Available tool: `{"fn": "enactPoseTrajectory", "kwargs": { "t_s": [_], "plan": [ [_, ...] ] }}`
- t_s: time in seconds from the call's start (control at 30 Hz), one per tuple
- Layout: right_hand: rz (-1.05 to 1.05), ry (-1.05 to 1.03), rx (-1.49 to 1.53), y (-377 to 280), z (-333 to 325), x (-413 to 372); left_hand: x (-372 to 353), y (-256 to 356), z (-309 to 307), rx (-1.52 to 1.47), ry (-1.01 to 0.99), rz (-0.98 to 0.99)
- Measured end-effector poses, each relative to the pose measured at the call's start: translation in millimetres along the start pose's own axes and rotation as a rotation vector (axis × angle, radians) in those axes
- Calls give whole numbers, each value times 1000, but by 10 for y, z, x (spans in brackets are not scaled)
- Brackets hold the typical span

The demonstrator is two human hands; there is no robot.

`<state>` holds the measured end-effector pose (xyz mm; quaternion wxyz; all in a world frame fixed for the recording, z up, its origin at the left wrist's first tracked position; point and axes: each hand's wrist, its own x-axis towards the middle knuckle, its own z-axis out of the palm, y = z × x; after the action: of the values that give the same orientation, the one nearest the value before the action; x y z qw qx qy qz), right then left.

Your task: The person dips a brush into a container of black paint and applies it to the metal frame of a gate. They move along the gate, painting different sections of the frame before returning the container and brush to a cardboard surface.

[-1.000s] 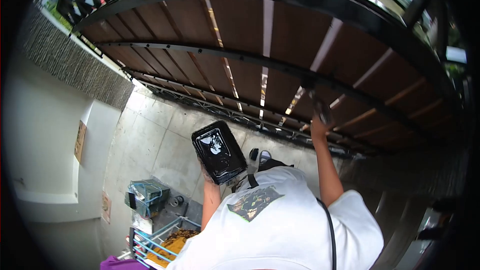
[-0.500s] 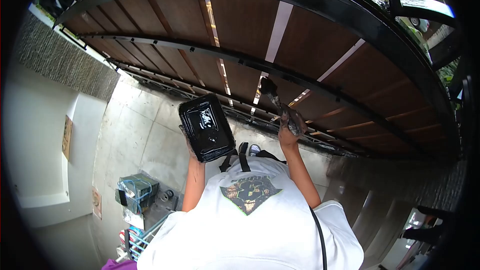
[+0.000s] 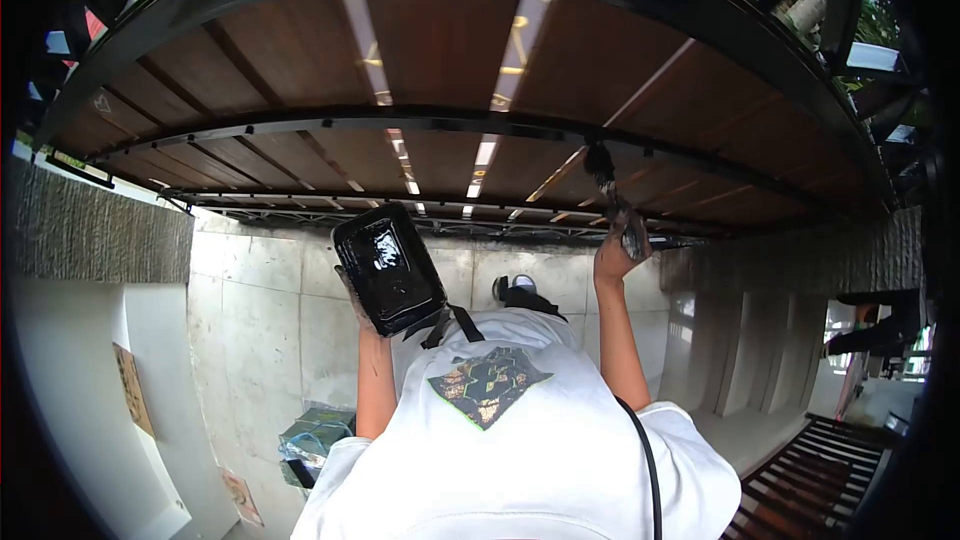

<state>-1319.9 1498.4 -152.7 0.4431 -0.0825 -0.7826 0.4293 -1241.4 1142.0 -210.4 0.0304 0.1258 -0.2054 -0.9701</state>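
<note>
My left hand (image 3: pixel 352 300), its fingers stained dark, holds up a black rectangular tray (image 3: pixel 420 275) by its left edge. Wet, shiny black paint (image 3: pixel 385 250) covers the inside of the tray. In my right hand (image 3: pixel 622 245), also smeared with black, is a paintbrush (image 3: pixel 605 185) with bristles pointing upward. The bristle end is right at the black metal middle rail (image 3: pixel 430 121) of a gate. Brown panels (image 3: pixel 440 50) with bright gaps between some of them fill the gate's frame.
Pale floor tiles (image 3: pixel 250 330) lie below, with my shoes (image 3: pixel 523 283) near the gate. A greenish box-like bundle (image 3: pixel 318 435) sits at lower left. Textured wall pieces (image 3: pixel 100 225) flank the gate. A dark slatted rack (image 3: pixel 815 475) is at lower right.
My view has swung, so the gate now lies more level across the picture. The brush is now at the middle rail, further right along the gate. The tray remains held up on the left.
</note>
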Motion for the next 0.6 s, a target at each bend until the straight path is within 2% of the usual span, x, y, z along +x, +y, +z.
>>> {"fn": "enactPoseTrajectory", "kwargs": {
  "t_s": [0.13, 0.2, 0.23, 0.3, 0.33, 0.4, 0.53, 0.6],
  "plan": [
    [87, -11, 116, -602, 475, -219, 14, 653, -398, -10, -1, -65],
    [-121, -137, 153, -799, 632, -347, -12, 887, -614, 89, 19, -78],
    [-113, -136, 138, -806, 666, -398, -34, 957, -679, 106, 55, -44],
    [154, -164, 155, -748, 761, -467, -19, 1081, -733, 112, 78, -37],
    [160, -161, 149, -688, 786, -457, -14, 1125, -746, 104, 79, -34],
    [120, 77, 73, -525, 737, -364, -10, 1145, -766, 101, 94, -20],
    [35, 187, 77, -497, 498, -172, 68, 1081, -523, 80, 51, -12],
    [-57, 161, -73, -583, 377, -245, 151, 1044, -489, 87, 104, -18]
  ]
}}
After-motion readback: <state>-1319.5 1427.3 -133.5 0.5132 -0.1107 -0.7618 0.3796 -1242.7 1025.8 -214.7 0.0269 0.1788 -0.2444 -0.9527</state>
